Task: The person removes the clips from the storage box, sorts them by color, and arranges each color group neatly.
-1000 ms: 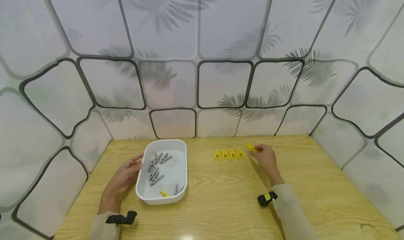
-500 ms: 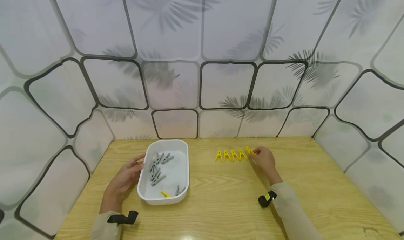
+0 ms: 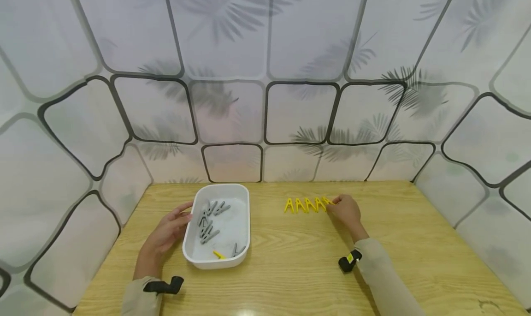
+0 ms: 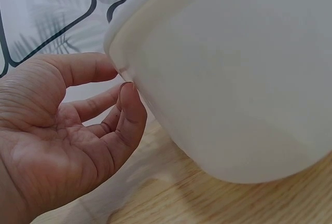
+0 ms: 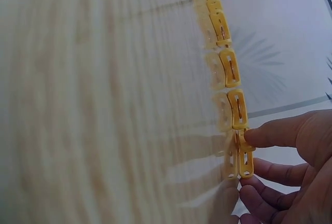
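Five lined-up yellow clips [image 5: 226, 68], one tub [image 3: 230, 221]

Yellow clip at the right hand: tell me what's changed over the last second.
The right hand has moved the yellow clip left and slightly toward the person, closing the gap to the right end of the row of yellow clips. It still pinches it; nothing has visibly been let go. The other four clips, the white tub and the left hand at its side stayed put.
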### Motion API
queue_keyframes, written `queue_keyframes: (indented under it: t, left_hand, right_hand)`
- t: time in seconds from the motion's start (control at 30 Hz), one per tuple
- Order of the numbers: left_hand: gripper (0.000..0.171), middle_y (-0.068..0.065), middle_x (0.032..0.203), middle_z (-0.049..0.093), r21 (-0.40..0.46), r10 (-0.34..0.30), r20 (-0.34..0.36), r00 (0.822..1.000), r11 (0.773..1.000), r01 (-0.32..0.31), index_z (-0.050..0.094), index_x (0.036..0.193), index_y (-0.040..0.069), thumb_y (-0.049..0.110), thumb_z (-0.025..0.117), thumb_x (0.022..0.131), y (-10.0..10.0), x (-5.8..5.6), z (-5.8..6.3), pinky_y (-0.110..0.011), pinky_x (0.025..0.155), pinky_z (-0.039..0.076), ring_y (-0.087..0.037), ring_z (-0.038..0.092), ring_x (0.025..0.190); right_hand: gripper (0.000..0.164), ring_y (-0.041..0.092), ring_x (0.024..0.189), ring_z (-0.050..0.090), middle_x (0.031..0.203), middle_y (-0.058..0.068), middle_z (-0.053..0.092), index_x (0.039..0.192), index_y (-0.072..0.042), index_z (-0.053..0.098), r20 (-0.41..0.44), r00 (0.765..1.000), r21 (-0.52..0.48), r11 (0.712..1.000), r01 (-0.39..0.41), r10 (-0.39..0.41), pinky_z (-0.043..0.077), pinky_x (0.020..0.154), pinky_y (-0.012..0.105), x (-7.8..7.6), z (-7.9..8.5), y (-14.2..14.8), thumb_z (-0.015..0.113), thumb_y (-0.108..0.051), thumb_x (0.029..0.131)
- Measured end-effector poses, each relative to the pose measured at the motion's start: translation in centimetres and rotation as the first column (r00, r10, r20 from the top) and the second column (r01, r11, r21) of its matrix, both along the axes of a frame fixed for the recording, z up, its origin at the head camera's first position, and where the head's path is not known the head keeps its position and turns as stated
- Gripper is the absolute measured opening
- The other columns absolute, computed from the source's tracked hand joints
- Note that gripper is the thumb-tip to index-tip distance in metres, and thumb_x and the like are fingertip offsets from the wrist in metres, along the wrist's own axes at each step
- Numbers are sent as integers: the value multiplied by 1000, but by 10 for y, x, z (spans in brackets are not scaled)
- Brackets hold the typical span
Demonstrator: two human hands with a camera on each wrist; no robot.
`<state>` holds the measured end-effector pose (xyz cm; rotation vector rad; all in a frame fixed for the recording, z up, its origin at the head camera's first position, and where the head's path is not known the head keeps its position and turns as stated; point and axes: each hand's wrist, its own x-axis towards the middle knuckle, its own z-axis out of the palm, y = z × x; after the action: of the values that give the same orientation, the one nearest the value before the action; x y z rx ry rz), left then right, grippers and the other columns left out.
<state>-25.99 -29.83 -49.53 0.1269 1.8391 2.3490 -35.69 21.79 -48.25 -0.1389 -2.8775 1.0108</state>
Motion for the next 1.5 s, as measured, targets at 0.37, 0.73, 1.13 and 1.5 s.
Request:
queue_keyframes:
  t: [0.37,0.73,1.13,1.5]
  left_hand:
    - [34,7,107,71,-24,7,6,1000,1000,-7,60,132,26,7,52,106,1,-1,-1,-24,84,57,-7,69,97]
    - [35,7,108,71,-28,28,14,1000,999,-28,60,134,25,6,52,106,6,-1,-4,-24,84,57,-7,69,97]
    - [47,7,109,68,-57,46,23,999,997,-45,44,151,8,9,54,105,3,0,-1,-22,87,56,-5,66,100]
    - [46,6,110,68,-67,49,14,999,997,-48,46,150,9,8,55,105,2,2,1,-23,87,56,-6,67,101]
  right_hand:
    - [34,38,93,66,110,25,71,107,5,69,31,1000,-6,1000,5,-5,53,76,48,-1,0,4,72,-22,88]
    - [35,41,98,66,117,27,69,113,7,68,55,998,-4,1000,-11,11,53,81,51,2,2,5,69,-21,92]
    - [34,43,99,65,116,30,68,112,10,67,32,998,-14,999,-45,46,52,84,54,7,10,2,64,-18,93]
    - [35,40,95,66,115,29,69,112,9,68,-8,997,-38,996,-76,76,53,80,50,7,15,4,63,-21,93]
